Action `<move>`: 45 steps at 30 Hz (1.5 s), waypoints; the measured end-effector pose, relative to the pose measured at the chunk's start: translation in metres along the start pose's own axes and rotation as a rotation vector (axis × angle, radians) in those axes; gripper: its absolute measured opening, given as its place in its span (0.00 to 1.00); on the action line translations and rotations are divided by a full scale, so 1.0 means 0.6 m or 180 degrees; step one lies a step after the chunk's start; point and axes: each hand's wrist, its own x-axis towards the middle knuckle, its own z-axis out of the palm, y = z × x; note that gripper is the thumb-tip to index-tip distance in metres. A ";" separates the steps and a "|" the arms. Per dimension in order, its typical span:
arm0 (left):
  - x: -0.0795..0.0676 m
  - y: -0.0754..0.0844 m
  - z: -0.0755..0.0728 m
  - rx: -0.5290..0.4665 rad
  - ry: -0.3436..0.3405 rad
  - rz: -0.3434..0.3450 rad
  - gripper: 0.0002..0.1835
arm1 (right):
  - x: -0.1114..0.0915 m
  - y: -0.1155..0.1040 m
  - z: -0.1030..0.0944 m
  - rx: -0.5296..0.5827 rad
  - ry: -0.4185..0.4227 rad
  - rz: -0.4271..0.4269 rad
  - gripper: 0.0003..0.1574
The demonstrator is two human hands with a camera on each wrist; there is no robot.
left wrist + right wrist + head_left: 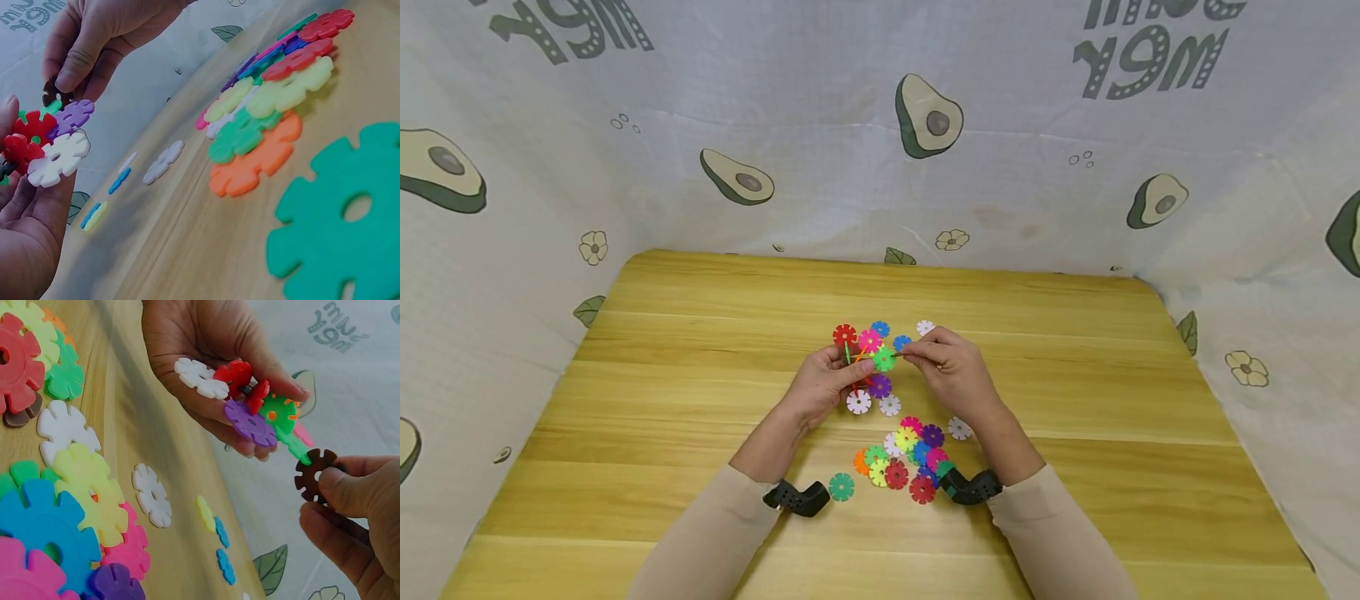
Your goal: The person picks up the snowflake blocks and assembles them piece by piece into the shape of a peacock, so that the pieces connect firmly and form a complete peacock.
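Over the middle of the desk [700,333], your left hand [820,383] has hold of a cluster of slotted plastic flower discs [240,419], thumb on one side and fingers on the other. Your right hand [955,371] is pinching a brown disc [307,481] at the cluster's right side.

As for which way it points: from the head camera the cluster's longer direction runs roughly front to back. You've got a red disc [842,332] and a hot pink disc [868,345] at the far end, and a white disc [853,398] at the end nearest you. A bright green disc [887,354] and a purple disc [880,392] sit along the right side, faces mostly up. The brown one shows you just its thin edge from up there, a short line going left-right, but its flat face is turned to the right wrist camera. Its rim meets a green piece seen edge-on; can't tell if the slots are actually seated.

Looks-wise, the discs are round with notched rims and a center hole, matte-ish and bright, joined at mixed angles. Loose discs [897,481] in mixed colors are heaped on the desk nearer you, with a teal one [842,495] off to the left.
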 end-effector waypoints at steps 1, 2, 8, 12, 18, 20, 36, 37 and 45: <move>0.000 0.000 -0.001 0.0003 0.0004 0.0000 0.15 | 0.000 0.000 0.000 -0.0021 -0.0015 -0.0003 0.06; 0.000 -0.001 -0.001 0.0002 0.0011 -0.0003 0.15 | 0.001 0.000 0.000 -0.0041 -0.0030 -0.0007 0.06; -0.002 0.000 -0.004 0.0010 0.0023 -0.0034 0.16 | 0.001 -0.001 0.004 -0.0131 -0.0078 -0.0147 0.06; -0.002 0.000 -0.004 0.0017 0.0071 -0.0014 0.18 | 0.000 -0.001 0.007 -0.0096 -0.0096 -0.0145 0.06; 0.004 -0.005 0.006 0.0009 0.0097 0.0077 0.20 | -0.001 0.001 0.010 0.0142 -0.0081 0.0664 0.10; 0.006 -0.005 0.008 0.0031 0.0148 0.0069 0.21 | 0.001 -0.002 0.010 0.0220 -0.0190 0.1064 0.15; 0.010 0.005 -0.012 -0.0307 0.0187 0.0035 0.25 | -0.005 -0.018 0.040 -0.0053 -0.1917 0.1439 0.13; 0.009 0.005 -0.012 -0.0313 0.0162 0.0033 0.25 | -0.005 -0.016 0.040 -0.0018 -0.1861 0.1454 0.12; 0.002 0.008 -0.005 -0.0538 -0.0022 0.0055 0.19 | -0.003 -0.014 0.034 0.0129 -0.0883 0.1376 0.06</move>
